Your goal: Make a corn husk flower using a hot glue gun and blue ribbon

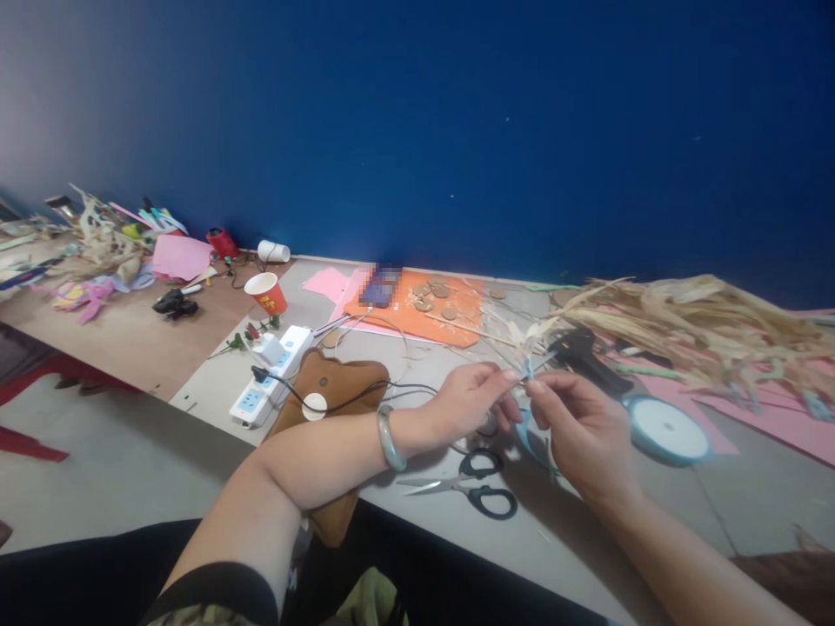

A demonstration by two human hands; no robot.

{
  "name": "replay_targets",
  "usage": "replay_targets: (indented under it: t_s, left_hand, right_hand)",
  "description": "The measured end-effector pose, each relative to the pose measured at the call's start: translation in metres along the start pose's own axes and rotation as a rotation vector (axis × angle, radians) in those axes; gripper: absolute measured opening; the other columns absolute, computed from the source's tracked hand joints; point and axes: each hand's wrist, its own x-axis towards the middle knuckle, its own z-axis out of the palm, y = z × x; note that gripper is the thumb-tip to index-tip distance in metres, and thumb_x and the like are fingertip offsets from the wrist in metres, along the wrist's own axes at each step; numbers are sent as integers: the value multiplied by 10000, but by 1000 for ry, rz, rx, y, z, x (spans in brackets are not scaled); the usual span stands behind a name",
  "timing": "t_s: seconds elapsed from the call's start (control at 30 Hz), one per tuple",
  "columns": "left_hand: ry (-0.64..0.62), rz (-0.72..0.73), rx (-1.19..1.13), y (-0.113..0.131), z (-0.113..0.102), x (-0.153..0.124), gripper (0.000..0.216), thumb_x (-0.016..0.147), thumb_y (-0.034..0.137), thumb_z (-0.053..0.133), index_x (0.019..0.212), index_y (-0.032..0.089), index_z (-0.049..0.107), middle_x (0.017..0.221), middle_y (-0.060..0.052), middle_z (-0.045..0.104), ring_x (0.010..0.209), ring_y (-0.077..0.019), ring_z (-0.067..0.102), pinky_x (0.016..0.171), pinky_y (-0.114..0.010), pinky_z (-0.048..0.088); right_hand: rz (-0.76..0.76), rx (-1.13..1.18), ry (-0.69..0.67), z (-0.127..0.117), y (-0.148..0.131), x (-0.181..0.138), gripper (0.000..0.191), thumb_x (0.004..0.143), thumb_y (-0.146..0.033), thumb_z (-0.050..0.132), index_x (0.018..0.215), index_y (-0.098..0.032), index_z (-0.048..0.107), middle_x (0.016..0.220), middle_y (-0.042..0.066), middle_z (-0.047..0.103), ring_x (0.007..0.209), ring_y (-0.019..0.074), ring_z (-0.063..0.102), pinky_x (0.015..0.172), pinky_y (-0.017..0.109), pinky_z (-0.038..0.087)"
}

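Observation:
My left hand (473,400), with a bangle on the wrist, and my right hand (584,430) meet fingertip to fingertip above the table. Both pinch a thin light-blue ribbon (531,439) at the base of a small piece made of pale dried husk strips (531,335). A tail of the ribbon hangs down between the hands. The exact spot where the fingers grip is partly hidden. Black-handled scissors (479,487) lie below my hands, blades pointing left. To the right of my right hand rests a white and blue ribbon spool (669,430).
Dried husks (704,339) are heaped on pink paper at the right. Orange paper (417,287) with round brown discs lies behind my hands. A power strip (274,374), a brown cushion-like pouch (352,382) and a paper cup (266,294) stand left. A blue wall (417,130) borders the table.

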Motion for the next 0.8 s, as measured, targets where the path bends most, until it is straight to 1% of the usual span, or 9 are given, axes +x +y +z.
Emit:
replay_targets:
  t_s: [0.17,0.33,0.43,0.53,0.57,0.63,0.73,0.77,0.8]
  left_hand:
    - [14,-27,11,6,2,-4,490,803,602,535,641,140,528,609,-24,580,479,-74,523,461,-201,391]
    - [79,-1,-76,-5,0,2,417,799,567,576,735,172,457,652,-11,609,492,-78,553,472,-196,408]
    - [85,23,-101,-10,1,2,378,809,521,592,764,179,438,679,-4,613,497,-71,557,471,-185,406]
    - [92,27,-110,-9,2,1,355,799,487,618,759,182,440,681,5,610,479,-70,540,444,-180,388]
    - [116,35,-111,-7,0,3,343,794,471,628,755,181,448,684,10,606,475,-68,536,439,-178,381]
    - [225,77,-124,-1,-10,13,310,781,420,652,739,179,462,694,23,592,484,-62,537,458,-176,389]
    - [588,213,-163,10,-37,40,260,774,290,669,693,171,452,691,39,565,556,-42,547,614,-183,453]
    - [703,211,-200,13,-47,49,245,767,243,672,701,173,447,673,51,548,562,-36,537,648,-183,456]
    - [789,178,-237,15,-56,57,240,774,220,657,701,177,433,638,64,525,552,-35,524,654,-182,451]
  right_hand:
    - [5,3,6,1,0,0,216,779,-382,680,748,-178,617,546,-19,521,471,111,433,477,260,342]
    - [25,22,5,2,-2,-1,207,778,-367,685,743,-178,608,530,-31,504,460,101,416,472,252,330]
    - [24,49,9,2,0,0,206,770,-363,693,739,-178,608,506,-40,488,453,98,410,468,247,321]
    - [26,51,0,2,0,0,204,775,-363,692,745,-179,609,504,-40,490,454,100,412,470,250,321]
    - [30,50,-3,1,-1,0,204,778,-364,690,749,-179,610,506,-39,492,455,101,415,471,250,322]
    - [39,51,-3,1,-3,-1,212,780,-371,689,749,-178,607,504,-38,488,456,102,415,469,250,322]
    - [59,59,2,3,-5,-2,225,777,-383,690,749,-176,605,500,-38,481,452,101,408,466,248,324]
    - [63,66,-3,3,-6,-2,226,775,-384,691,752,-176,606,501,-38,482,450,99,407,464,247,326]
    - [63,74,-8,3,-6,-2,227,774,-385,693,753,-177,606,501,-38,483,449,98,407,464,245,329]
